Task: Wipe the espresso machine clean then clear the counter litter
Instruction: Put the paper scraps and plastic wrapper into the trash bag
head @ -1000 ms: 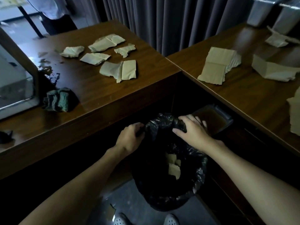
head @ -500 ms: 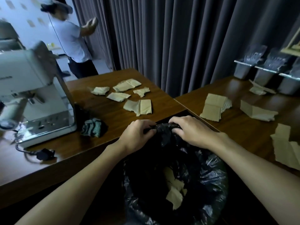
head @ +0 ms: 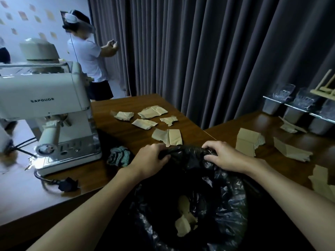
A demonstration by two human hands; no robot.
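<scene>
The shiny, crinkly black trash bag [head: 232, 196] had its mouth facing up, with brown paper bits [head: 184, 226] inside. The left hand [head: 151, 161] and right hand [head: 227, 157] each gripped its far edge.

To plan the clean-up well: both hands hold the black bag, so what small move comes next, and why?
Probably let the left hand release the black plastic bin bag and sweep the nearest torn tan paper scrap into it. The right hand grips the rim too, the mouth sits beside the brown wooden counter, and that scrap lies just beyond the left hand.

bin bag [head: 226, 200] | lifted | from under counter [head: 126, 136] to counter height
</scene>
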